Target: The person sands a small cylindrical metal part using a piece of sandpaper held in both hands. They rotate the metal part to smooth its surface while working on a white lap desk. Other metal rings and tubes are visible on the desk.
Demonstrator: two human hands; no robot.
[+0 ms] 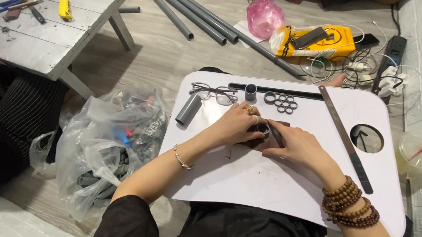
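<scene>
You pinch a small grey pipe ring [264, 130] between both hands: your left hand [234, 124] and right hand [293, 145] close fingers on it over a dark pad [249, 141]. Pressed unevenly, it could roll toward the ring cluster [280, 103] at twelve o'clock. White lap table [246, 184]; wooden floor [165, 56].

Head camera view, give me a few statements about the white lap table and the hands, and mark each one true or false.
1. Both the left hand and the right hand rest on the white lap table. True.
2. The eyeglasses are on the floor. False: they lie on the lap table.
3. A metal ruler lies right of the hands. True.
4. The small pipe rings lie scattered apart. False: they sit clustered together.
</scene>
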